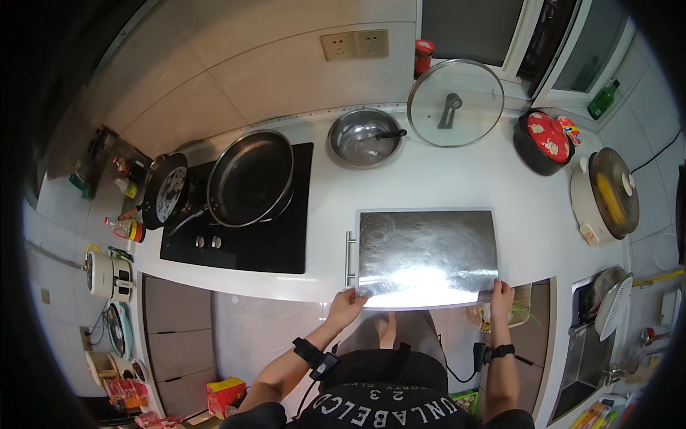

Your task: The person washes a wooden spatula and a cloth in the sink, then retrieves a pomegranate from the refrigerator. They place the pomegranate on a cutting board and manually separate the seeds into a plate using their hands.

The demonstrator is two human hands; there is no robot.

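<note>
A rectangular stainless steel board (426, 246) with a pale rim lies before me at the counter's front edge, glare across its lower half. My left hand (345, 310) grips its near left corner, thumb on top. At the near right corner, my right hand (502, 300) pinches the edge of the board. Fingers under the board are hidden. Along the board's left side is a slim metal bar handle (349, 258); whether it is joined to the board I cannot tell.
Left of the board, a large frying pan (251, 179) sits on the black cooktop (278, 252). Behind stand a steel bowl (364, 138) and an upright glass lid (429, 110). To the right are a black pot with a red lid (547, 140), an electric cooker (584, 214) and a sink (581, 364).
</note>
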